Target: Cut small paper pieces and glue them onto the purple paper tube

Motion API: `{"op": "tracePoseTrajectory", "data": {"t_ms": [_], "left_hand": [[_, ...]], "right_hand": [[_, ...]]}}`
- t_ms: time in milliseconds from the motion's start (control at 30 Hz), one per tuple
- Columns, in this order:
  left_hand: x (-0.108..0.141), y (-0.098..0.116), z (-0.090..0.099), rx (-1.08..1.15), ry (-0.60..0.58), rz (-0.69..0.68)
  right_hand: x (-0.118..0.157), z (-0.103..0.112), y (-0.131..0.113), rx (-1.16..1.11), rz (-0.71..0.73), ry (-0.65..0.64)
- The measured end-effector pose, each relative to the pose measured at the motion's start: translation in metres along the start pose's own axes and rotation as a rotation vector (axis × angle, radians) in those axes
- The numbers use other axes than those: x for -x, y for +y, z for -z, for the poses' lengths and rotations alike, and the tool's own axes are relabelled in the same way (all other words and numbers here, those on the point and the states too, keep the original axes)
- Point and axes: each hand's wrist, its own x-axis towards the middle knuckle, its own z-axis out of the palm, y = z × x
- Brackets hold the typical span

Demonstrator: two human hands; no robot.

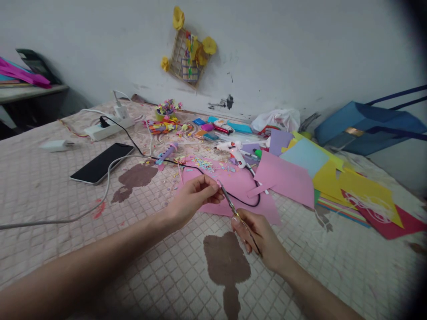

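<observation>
My right hand (pixel 258 235) grips a pair of scissors (pixel 230 202), its blades pointing up and away to the left. The blades look close together. Just left of their tips, my left hand (pixel 200 193) is closed in a pinch on a small piece of pink paper (pixel 219 182), which is mostly hidden by the fingers. Beneath both hands lies a large pink sheet (pixel 263 213), with many small coloured paper scraps (pixel 203 163) on its far part. A white glue gun (pixel 235 151) rests beyond the sheet, its black cord looping across the pink paper.
Coloured paper sheets (pixel 287 173) are stacked at the right, near a blue bag (pixel 370 124). To the left are a tablet or phone (pixel 102 163), a power strip (pixel 108 129) and loose cables. A small pot of paper flowers (pixel 167 110) stands toward the wall.
</observation>
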Motion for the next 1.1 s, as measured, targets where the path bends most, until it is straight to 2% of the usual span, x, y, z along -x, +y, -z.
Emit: {"op": "tracePoseTrajectory", "data": {"t_ms": [367,700,1100], "left_hand": [[-0.001,-0.001,0.003,-0.001,-0.023,-0.001],[0.000,-0.002,0.000,-0.007,0.004,-0.013],[-0.005,0.004,0.011,-0.119,-0.075,-0.006]], "right_hand": [[0.000,0.000,0.003,0.012,0.003,0.007],[0.000,-0.007,0.005,-0.001,0.003,0.023],[-0.003,0.008,0.006,0.093,0.036,-0.023]]}}
